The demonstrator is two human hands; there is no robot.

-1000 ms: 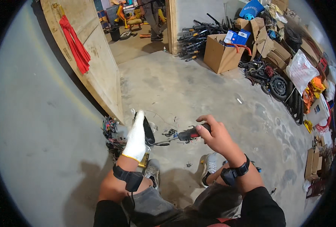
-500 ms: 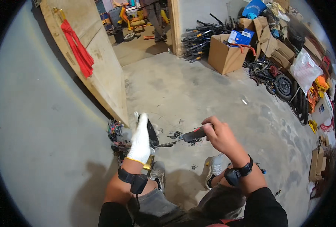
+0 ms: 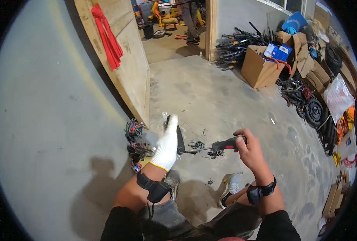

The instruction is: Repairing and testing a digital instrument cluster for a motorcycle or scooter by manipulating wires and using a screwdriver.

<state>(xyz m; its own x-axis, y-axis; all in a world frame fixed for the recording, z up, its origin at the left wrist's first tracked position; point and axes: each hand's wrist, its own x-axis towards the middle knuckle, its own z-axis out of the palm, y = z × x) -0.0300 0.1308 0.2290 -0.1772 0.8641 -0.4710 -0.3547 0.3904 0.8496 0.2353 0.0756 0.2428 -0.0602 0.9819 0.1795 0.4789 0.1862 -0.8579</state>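
White-knit-gloved left hand [image 3: 167, 143] closed around long black part [image 3: 181, 141], apparently steadying it, part showing right of fingers; bare right hand [image 3: 250, 152] curled round black-and-red-handled screwdriver [image 3: 225, 144], shaft leftward, seemingly for levering.

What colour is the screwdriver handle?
The screwdriver handle is mostly black with a red accent; it shows in the head view.
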